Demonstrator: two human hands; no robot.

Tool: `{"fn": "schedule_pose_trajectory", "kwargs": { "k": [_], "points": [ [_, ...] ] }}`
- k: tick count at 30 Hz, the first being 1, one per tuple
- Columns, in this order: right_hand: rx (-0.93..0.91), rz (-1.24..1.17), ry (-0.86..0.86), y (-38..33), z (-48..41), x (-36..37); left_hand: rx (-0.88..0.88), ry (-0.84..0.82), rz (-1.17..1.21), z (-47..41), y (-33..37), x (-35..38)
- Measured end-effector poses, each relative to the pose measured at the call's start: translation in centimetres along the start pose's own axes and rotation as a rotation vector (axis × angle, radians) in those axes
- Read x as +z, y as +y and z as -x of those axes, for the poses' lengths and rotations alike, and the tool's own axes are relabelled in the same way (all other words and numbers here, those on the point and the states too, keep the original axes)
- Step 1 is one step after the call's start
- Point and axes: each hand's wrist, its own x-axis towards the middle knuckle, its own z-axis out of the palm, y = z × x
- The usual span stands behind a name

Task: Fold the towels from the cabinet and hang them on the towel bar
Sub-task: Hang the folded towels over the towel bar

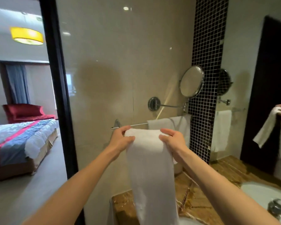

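Gripping towel (150,159) near towel bar (136,125)

Warm, fairly dim light fills my view. Small ceiling-light glints dot the glossy beige wall tile (120,62), where my head's soft shadow falls. The yellow drum ceiling lamp (27,36) glows. Edges bow and blur.

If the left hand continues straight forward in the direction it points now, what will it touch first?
Probably the towel bar: the left hand, gripping the folded towel, sits just below and in front of the bar's bare left stretch. The beige wall lies behind it. Depth is hard to judge from one view.
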Motion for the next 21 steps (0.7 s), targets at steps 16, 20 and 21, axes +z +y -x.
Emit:
{"fn": "schedule_pose_trajectory", "kwargs": {
  "k": [16, 20, 21],
  "points": [
    [-0.289, -0.001, 0.156, -15.8, -10.9, 3.4, 0.259, -0.246, 0.077, -13.1, 14.5, -5.6],
    [-0.357, 0.075, 0.201, -17.7, -14.1, 4.3, 0.298, -0.236, 0.084, -16.9, 15.3, -5.6],
    [-0.363, 0.082, 0.197, -18.0, -15.0, 4.6, 0.300, -0.225, 0.077, -17.8, 15.4, -5.5]
  ]
}}
